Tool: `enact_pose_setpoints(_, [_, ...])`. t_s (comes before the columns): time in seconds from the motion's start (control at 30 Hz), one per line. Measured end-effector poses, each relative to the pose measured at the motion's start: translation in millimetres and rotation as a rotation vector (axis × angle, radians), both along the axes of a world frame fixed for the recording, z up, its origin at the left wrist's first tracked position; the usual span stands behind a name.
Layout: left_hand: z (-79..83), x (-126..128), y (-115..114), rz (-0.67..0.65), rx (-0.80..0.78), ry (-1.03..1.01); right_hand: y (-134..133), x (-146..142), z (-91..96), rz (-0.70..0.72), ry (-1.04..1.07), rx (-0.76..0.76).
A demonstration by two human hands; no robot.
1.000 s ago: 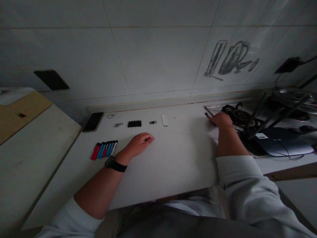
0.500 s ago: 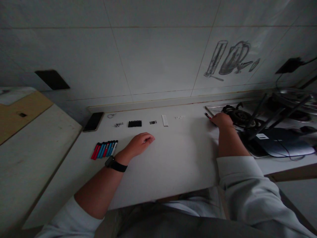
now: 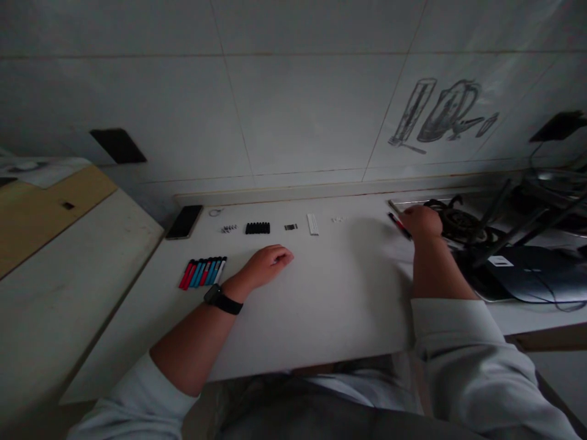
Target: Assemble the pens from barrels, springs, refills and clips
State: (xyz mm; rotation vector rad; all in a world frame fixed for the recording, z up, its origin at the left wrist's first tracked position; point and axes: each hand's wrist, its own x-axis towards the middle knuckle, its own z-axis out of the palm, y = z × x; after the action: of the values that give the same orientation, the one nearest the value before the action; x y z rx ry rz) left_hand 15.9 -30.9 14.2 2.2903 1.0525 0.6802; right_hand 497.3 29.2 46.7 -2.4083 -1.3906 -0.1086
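Red marker [image 3: 398, 225] lies loose on white table [image 3: 321, 305], beside right hand [image 3: 422, 222].

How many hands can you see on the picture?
2: the left hand over the white table, to the right of the pen row; the right hand beside the red-and-black pen.

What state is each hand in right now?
Left hand: loosely closed, nothing visible in it.
Right hand: beside the red-and-black marker; fingertips hidden, so open or closed cannot be told.
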Motion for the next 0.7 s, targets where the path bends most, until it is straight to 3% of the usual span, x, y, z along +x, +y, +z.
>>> enact_pose_setpoints(0.07, [-0.3, 0, 0, -0.005, 0.003, -0.003, -2, -14, 11.3, -0.027, -0.012, 0.083])
enact_pose_setpoints(0.13, [-1.0, 1, 0, -0.008, 0.005, 0.002, -4, -30, 22.5, 0.033, -0.019, 0.222])
enact_pose_setpoints(0.27, [-0.4, 2, 0, -0.011, 0.022, 0.011, -12, -76, 38.6, 0.277, 0.003, 0.443])
enact_pose_setpoints(0.33, [1.7, 3, -1, -0.012, 0.027, 0.013, -18, -105, 40.6, 0.416, 0.045, 0.48])
enact_pose_setpoints(0.4, [4.2, 3, -2, -0.01, 0.024, 0.022, -27, -138, 37.0, 0.559, 0.134, 0.434])
enact_pose_setpoints(0.53, [8.2, 3, -3, 0.004, 0.018, 0.049, -45, -196, 14.7, 0.942, 0.245, 0.122])
enact_pose_setpoints(0.63, [9.4, 4, -4, -0.001, 0.032, 0.064, -54, -224, -5.8, 1.169, 0.245, -0.11])
enact_pose_setpoints(0.7, [9.0, 5, -4, -0.001, 0.044, 0.072, -55, -232, -15.0, 1.236, 0.213, -0.196])
